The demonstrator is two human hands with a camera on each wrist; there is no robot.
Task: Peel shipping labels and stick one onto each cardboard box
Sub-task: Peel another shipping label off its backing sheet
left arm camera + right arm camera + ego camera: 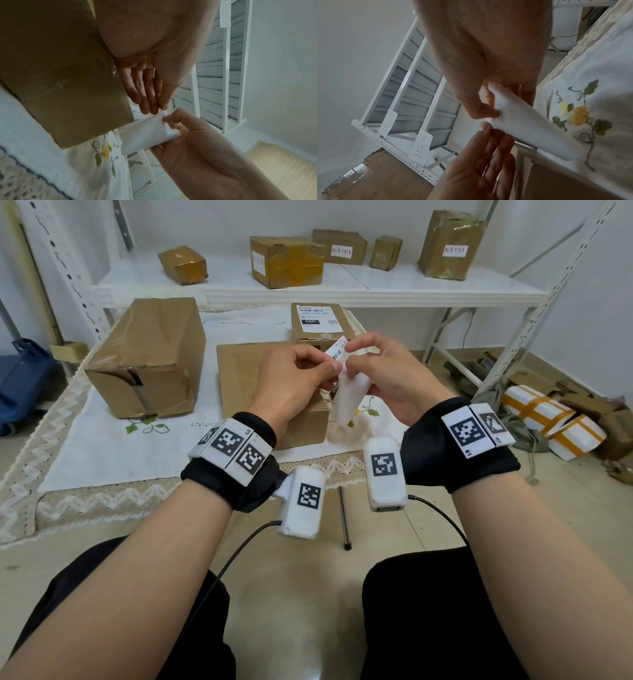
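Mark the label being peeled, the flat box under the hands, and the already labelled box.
label (337, 353), head view, printed barcode face.
flat box (236, 378), head view, bare top left of the hands.
labelled box (337, 337), head view, brown front edge.

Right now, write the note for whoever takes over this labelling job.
Left hand: grip pinches the top edge of the shipping label.
Right hand: pinches the same label and holds its white backing sheet; the peel is only begun, the two still joined.
Boxes on the table: the flat box lies under the hands with no label in sight; the big box at left shows none; the small box behind carries a printed label.
Done: the small box, by the look of it.
Left: finish the peel, stick it on a bare box, then label the other.
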